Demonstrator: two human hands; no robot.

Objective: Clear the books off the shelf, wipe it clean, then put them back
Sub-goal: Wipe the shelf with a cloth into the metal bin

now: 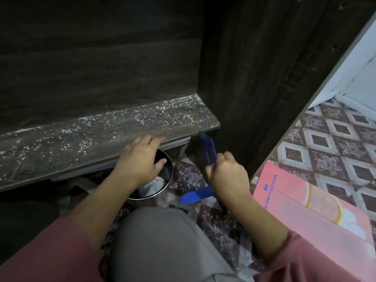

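The dark wooden shelf (85, 139) runs across the middle, bare of books and speckled with white dust. My left hand (140, 157) lies at its front edge with fingers relaxed, over a small metal bin (164, 178) that stands below the shelf. My right hand (225, 171) grips a dark handle with blue plastic parts (207, 147), held upright under the shelf's right end; a second blue part (195, 196) sticks out lower down. A pink book (309, 208) lies on the floor at the right.
A dark upright side panel (264, 78) closes the shelf on the right. Patterned tile floor (335, 139) spreads beyond it, with a white wall at the far right. My knee in grey trousers (162, 241) fills the lower middle. Crumpled paper lies inside the bin.
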